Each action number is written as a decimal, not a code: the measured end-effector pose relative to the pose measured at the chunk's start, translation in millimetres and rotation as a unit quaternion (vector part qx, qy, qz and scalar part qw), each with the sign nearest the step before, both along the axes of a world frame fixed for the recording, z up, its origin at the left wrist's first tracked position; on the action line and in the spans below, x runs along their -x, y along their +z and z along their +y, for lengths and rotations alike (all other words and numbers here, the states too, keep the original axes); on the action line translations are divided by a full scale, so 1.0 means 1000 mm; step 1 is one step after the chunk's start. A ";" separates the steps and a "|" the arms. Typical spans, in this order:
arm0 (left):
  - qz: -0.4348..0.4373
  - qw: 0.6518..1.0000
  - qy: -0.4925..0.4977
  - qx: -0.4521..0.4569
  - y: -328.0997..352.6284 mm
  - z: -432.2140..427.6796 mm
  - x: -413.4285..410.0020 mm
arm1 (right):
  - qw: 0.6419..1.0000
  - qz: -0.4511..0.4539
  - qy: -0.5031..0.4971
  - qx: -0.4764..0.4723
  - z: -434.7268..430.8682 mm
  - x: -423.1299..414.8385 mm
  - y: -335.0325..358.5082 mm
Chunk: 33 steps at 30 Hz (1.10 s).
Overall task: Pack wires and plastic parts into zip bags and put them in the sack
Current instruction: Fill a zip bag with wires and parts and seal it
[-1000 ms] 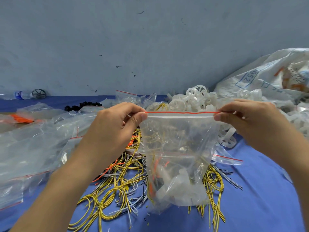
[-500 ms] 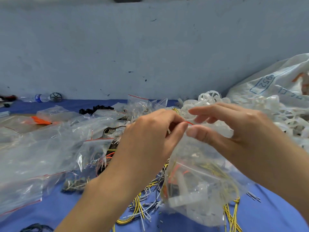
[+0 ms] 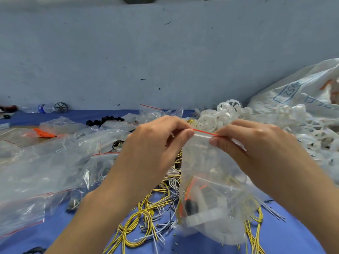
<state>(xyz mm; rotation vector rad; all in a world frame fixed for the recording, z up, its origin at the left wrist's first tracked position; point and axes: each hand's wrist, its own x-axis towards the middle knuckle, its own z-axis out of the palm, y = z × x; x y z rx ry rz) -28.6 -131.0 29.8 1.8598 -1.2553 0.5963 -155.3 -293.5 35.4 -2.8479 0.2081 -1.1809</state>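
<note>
Left hand [image 3: 152, 143]: thumb and curled fingers pinch the left end of the zip bag's red-lined top edge.
Right hand [image 3: 256, 143]: thumb and fingers pinch the same edge just to the right; only a short stretch of red strip shows between the hands.
Zip bag [image 3: 207, 171]: held up over the bench [image 3: 289, 241] near the centre, hanging down from both hands; I cannot tell whether the seal is closed.
Bag contents: white plastic pieces [image 3: 201, 215], a black piece [image 3: 191, 207], and orange and yellow wires, all sunk to the bottom.
Loose wires [image 3: 146, 217]: yellow, white and dark strands spread on the blue bench under and left of the bag.
Plastic rings [image 3: 225, 114]: a heap of white wheel-shaped parts beyond the hands, spreading right.
Sack [image 3: 302, 92]: white with blue print, far right, behind the rings.
Other bags [image 3: 45, 171]: clear zip bags piled on the left; a far one holds orange wires [image 3: 44, 133].
Bottle [image 3: 44, 108]: lying on its side at the far left, by the wall.
</note>
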 end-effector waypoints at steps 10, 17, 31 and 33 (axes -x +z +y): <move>0.076 0.997 0.006 0.035 0.005 0.022 -0.021 | 0.999 -0.037 0.011 -0.019 -0.037 0.008 0.000; 0.115 0.992 0.014 0.042 0.001 0.026 -0.028 | 0.987 -0.085 0.055 -0.126 -0.043 0.007 -0.003; -0.131 0.983 0.061 -0.115 0.024 -0.031 0.002 | 0.897 -0.138 0.166 -0.385 -0.037 -0.024 -0.030; -0.129 0.973 0.034 -0.186 0.030 -0.053 0.006 | 0.899 -0.143 0.161 -0.381 -0.038 -0.024 -0.031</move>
